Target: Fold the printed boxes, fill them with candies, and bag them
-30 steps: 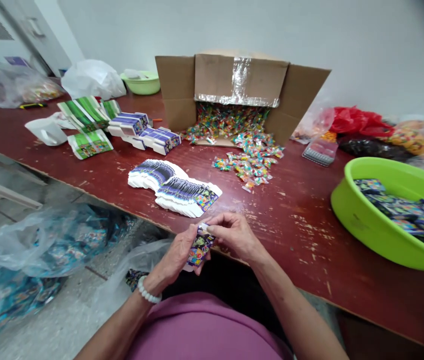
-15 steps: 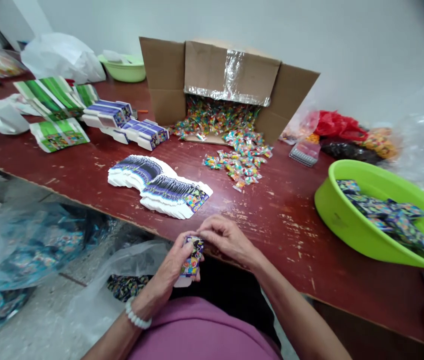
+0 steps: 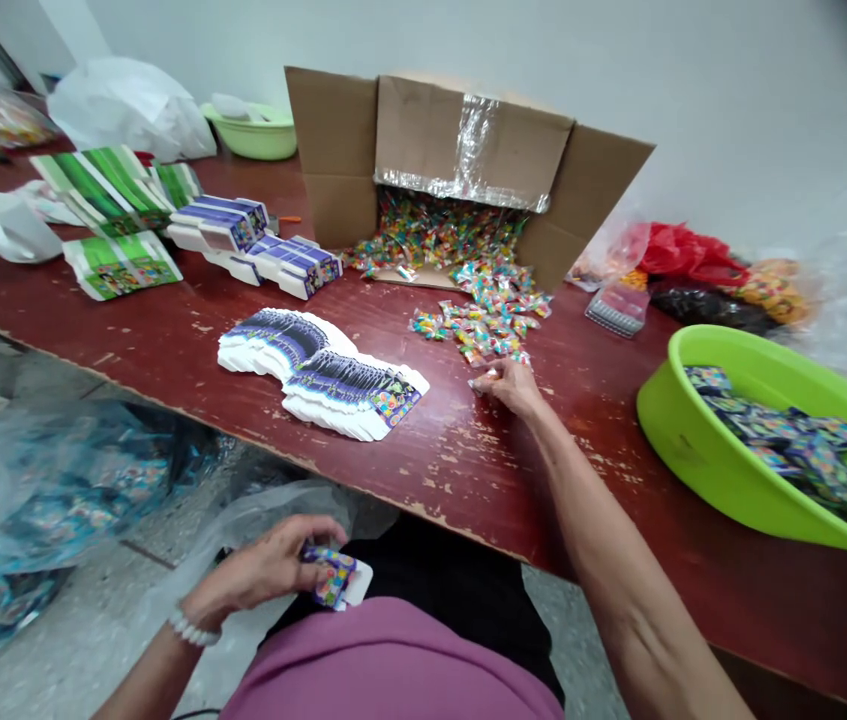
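Observation:
My left hand point(image 3: 273, 568), low at the lap, is closed round a small purple printed box point(image 3: 333, 577) whose white end flap stands open to the right. My right hand point(image 3: 507, 385) reaches over the table and pinches a wrapped candy point(image 3: 484, 380) at the near edge of the candy pile point(image 3: 494, 325). Left of that hand, flat purple-and-white cartons point(image 3: 340, 390) lie fanned out in two overlapping rows. More wrapped candies spill from an open cardboard box point(image 3: 468, 140) at the back.
A green basin point(image 3: 682, 450) with filled packets stands at the right. Bundled purple cartons point(image 3: 295, 265), green cartons point(image 3: 123, 265) and a white mug point(image 3: 3, 225) sit at the left. Plastic bags point(image 3: 85, 490) lie below the table's front edge.
My right hand has left the small box and moved forward to the candies. My left hand has moved down and left with the box, which is now turned with its flap to the right.

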